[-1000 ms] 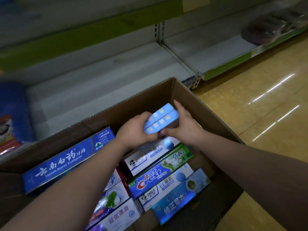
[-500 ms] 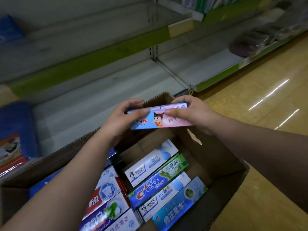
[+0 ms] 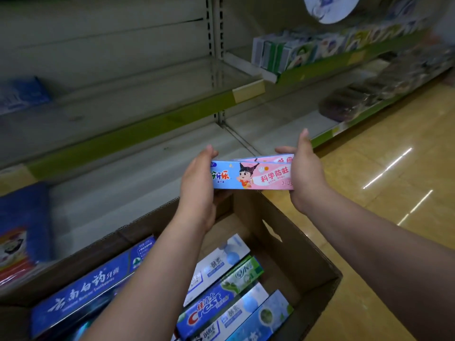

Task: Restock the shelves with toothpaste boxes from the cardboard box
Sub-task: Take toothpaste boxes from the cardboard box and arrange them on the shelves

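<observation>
Starting at the left edge of the frame, blue packets [image 3: 23, 217] sit on the bottom shelf [image 3: 123, 188]. Below them in the lower left, the open cardboard box [image 3: 283, 242] holds a long blue toothpaste box [image 3: 83, 289] along its left side. A Crest box [image 3: 216, 303] lies among other cartons toward its right.

In the middle of the frame, above the box's far edge, the person holds two pink-and-blue toothpaste boxes [image 3: 253, 177] level, one behind the other. The left hand [image 3: 197, 185] presses flat against their left end, fingers straight and together. The right hand [image 3: 305, 173] grips the right end, thumb hooked over the top and forefinger pointing up.

At the right edge, dark wrapped packs [image 3: 344, 104] rest on the lower shelf beside the glossy yellow floor [image 3: 369, 168].
</observation>
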A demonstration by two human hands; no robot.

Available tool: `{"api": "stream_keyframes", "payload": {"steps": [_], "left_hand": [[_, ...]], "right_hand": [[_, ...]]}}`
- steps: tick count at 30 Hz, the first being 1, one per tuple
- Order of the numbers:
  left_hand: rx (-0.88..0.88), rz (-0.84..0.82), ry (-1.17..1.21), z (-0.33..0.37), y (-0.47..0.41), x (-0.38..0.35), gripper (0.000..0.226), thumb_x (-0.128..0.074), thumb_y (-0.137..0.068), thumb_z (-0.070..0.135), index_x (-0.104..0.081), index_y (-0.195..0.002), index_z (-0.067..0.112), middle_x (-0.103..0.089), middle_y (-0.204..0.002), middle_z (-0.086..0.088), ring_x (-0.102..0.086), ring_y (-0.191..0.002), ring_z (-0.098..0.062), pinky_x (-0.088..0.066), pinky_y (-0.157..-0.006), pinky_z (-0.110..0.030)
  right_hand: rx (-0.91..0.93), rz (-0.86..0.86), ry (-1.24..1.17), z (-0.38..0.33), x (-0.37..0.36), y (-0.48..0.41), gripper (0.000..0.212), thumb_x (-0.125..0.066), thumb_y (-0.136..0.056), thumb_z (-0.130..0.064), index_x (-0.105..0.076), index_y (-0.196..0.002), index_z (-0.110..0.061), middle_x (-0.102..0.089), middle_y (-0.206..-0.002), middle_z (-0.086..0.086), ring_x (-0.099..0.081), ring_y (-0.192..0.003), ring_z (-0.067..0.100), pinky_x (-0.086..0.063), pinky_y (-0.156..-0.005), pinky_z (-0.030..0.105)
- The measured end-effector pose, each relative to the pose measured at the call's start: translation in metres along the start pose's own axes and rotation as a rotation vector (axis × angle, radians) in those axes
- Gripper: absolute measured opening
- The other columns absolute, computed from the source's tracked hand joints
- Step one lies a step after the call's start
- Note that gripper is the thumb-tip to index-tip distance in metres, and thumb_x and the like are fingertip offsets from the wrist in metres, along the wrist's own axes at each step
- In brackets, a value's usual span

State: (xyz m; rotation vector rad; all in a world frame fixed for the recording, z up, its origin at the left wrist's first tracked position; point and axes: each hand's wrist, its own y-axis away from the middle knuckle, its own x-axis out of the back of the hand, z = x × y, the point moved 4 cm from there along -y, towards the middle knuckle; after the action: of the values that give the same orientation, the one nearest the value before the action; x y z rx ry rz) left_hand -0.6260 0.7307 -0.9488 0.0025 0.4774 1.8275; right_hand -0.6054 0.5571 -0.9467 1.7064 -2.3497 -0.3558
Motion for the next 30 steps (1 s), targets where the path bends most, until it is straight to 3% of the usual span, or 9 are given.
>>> {"api": "stream_keyframes", "payload": {"steps": [6, 8, 12, 18, 21, 25, 27, 30], "left_hand": [[-0.231, 0.137, -0.057, 0.047, 0.004, 0.0, 0.024, -0.042, -0.083, 0.029, -0.064, -0.079, 0.023, -0.059, -0.09, -0.01, -0.058, -0.082, -0.024, -0.044, -0.071, -0.034], [-0.241, 0.153, -0.04, 0.07, 0.013, -0.004, 0.024, -0.04, -0.077, 0.031, -0.063, -0.076, 0.021, -0.058, -0.087, -0.011, -0.058, -0.079, -0.023, -0.043, -0.069, -0.033], [-0.189, 0.178, -0.032, 0.122, 0.05, -0.023, 0.03, -0.036, -0.09, 0.021, -0.061, -0.075, 0.018, -0.06, -0.083, -0.01, -0.06, -0.077, -0.023, -0.043, -0.069, -0.032], [-0.218, 0.155, -0.099, 0.266, 0.127, -0.082, 0.032, -0.037, -0.064, 0.033, -0.064, -0.07, 0.016, -0.067, -0.086, -0.018, -0.061, -0.077, -0.027, -0.046, -0.069, -0.035], [-0.245, 0.126, -0.121, 0.347, 0.167, -0.118, 0.033, -0.036, -0.065, 0.033, -0.064, -0.068, 0.015, -0.067, -0.082, -0.017, -0.061, -0.075, -0.027, -0.049, -0.072, -0.037], [-0.282, 0.115, -0.119, 0.461, 0.215, -0.149, 0.032, -0.04, -0.069, 0.03, -0.068, -0.057, 0.019, -0.067, -0.078, -0.012, -0.063, -0.079, -0.034, -0.053, -0.08, -0.049], [-0.334, 0.113, -0.109, 0.513, 0.233, -0.159, 0.031, -0.041, -0.064, 0.032, -0.07, -0.054, 0.026, -0.067, -0.081, -0.011, -0.065, -0.087, -0.036, -0.051, -0.079, -0.046], [-0.421, 0.117, -0.108, 0.606, 0.28, -0.175, 0.03, -0.041, -0.063, 0.033, -0.068, -0.061, 0.021, -0.065, -0.081, -0.012, -0.062, -0.082, -0.03, -0.051, -0.074, -0.047]], "right_hand": [[0.093, 0.005, 0.116, -0.045, -0.018, 0.01, 0.063, -0.022, -0.095, -0.062, -0.063, -0.099, -0.014, -0.066, -0.076, 0.005, -0.068, -0.065, 0.013, -0.05, -0.055, 0.022], [0.124, 0.021, 0.142, -0.073, -0.018, 0.021, 0.063, -0.021, -0.094, -0.063, -0.063, -0.089, -0.015, -0.068, -0.08, 0.008, -0.07, -0.07, 0.017, -0.055, -0.067, 0.031], [0.175, 0.068, 0.234, -0.144, -0.006, 0.052, 0.066, -0.02, -0.092, -0.065, -0.06, -0.076, -0.015, -0.068, -0.082, 0.012, -0.069, -0.076, 0.026, -0.056, -0.078, 0.042], [0.203, 0.175, 0.31, -0.294, 0.033, 0.117, 0.075, -0.021, -0.092, -0.063, -0.069, -0.096, -0.006, -0.067, -0.102, 0.02, -0.063, -0.095, 0.038, -0.049, -0.09, 0.047], [0.242, 0.206, 0.355, -0.384, 0.058, 0.158, 0.071, -0.02, -0.097, -0.056, -0.071, -0.1, -0.006, -0.066, -0.108, 0.019, -0.059, -0.102, 0.036, -0.045, -0.092, 0.039], [0.351, 0.207, 0.426, -0.51, 0.076, 0.215, 0.074, -0.017, -0.098, -0.055, -0.069, -0.105, -0.002, -0.063, -0.114, 0.022, -0.056, -0.108, 0.038, -0.041, -0.092, 0.038], [0.41, 0.188, 0.458, -0.565, 0.079, 0.241, 0.076, -0.016, -0.098, -0.055, -0.069, -0.104, -0.002, -0.064, -0.113, 0.023, -0.056, -0.107, 0.038, -0.041, -0.091, 0.037], [0.496, 0.127, 0.464, -0.656, 0.084, 0.285, 0.079, -0.013, -0.098, -0.055, -0.067, -0.106, 0.002, -0.063, -0.115, 0.023, -0.056, -0.108, 0.037, -0.041, -0.089, 0.037]]}}
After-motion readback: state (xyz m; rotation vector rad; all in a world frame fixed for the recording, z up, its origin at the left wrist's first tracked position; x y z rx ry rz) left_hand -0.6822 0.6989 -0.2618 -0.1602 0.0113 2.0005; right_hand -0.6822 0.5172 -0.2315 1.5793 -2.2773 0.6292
